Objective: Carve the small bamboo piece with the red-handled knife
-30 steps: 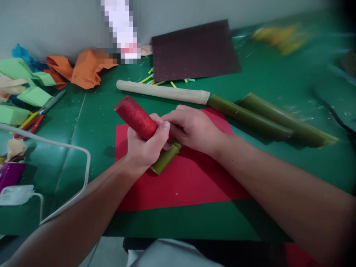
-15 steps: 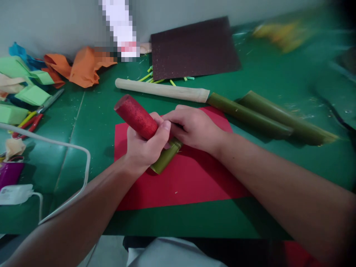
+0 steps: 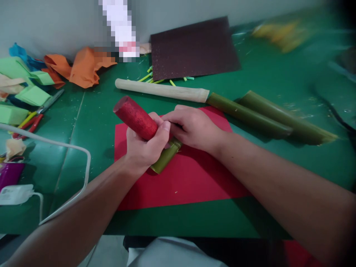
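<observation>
My left hand is wrapped round a red cylinder, which slants up to the left with its round end showing. Against its fingers, my right hand is closed with fingertips bent inward; what those fingers hold, if anything, is hidden. Under both hands lies a short green bamboo piece, partly covered by them. Beneath everything is a sheet of red paper on the green table.
Behind the hands lie a pale peeled stick, green bamboo pieces and a dark brown sheet. At left are orange paper, scissors, light green paper, and a white cable with its adapter.
The red cylinder's upper end has shifted very slightly left. Both hands stay in nearly the same place.
</observation>
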`<state>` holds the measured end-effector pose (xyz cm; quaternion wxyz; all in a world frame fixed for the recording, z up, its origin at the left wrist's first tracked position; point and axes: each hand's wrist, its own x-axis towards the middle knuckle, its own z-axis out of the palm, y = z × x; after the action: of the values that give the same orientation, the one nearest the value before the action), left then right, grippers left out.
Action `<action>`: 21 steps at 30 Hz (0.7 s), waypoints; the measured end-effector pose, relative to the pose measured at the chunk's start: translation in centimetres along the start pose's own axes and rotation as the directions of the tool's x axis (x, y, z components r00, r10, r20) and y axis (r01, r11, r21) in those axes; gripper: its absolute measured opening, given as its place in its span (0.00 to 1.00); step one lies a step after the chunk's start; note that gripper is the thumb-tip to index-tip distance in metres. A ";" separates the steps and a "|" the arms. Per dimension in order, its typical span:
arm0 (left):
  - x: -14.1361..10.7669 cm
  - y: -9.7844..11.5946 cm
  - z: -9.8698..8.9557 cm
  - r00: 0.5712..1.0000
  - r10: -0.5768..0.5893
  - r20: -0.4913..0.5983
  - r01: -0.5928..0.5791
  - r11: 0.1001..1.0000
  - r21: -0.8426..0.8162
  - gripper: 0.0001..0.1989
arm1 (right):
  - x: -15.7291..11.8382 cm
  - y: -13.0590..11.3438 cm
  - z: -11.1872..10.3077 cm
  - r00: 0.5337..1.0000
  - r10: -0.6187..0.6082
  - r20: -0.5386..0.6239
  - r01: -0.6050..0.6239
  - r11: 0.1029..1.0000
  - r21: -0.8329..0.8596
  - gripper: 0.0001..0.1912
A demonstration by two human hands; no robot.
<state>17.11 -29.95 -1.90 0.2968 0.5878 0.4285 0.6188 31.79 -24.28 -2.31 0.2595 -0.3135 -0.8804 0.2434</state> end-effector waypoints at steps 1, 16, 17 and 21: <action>0.0 0.0 0.0 1.000 -0.002 -0.005 0.002 1.000 0.002 0.12 | 0.0 0.0 0.0 1.000 -0.001 -0.002 0.001 1.000 0.004 0.12; -0.1 -0.2 0.0 0.998 0.044 0.041 -0.043 0.999 -0.027 0.10 | 0.0 0.0 0.0 1.000 0.009 0.015 -0.009 1.000 -0.009 0.14; -0.1 -0.3 0.0 0.998 0.056 0.038 -0.055 0.998 -0.027 0.10 | 0.0 0.0 0.0 1.000 0.016 0.022 -0.016 1.000 -0.010 0.14; 0.0 -0.4 0.0 0.996 0.088 0.006 -0.088 0.996 -0.014 0.10 | 0.0 -0.1 0.0 0.998 0.057 0.037 -0.057 0.998 -0.004 0.16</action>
<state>17.06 -29.75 -2.29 0.2745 0.6061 0.3970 0.6322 31.75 -24.34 -2.25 0.2356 -0.3344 -0.8761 0.2552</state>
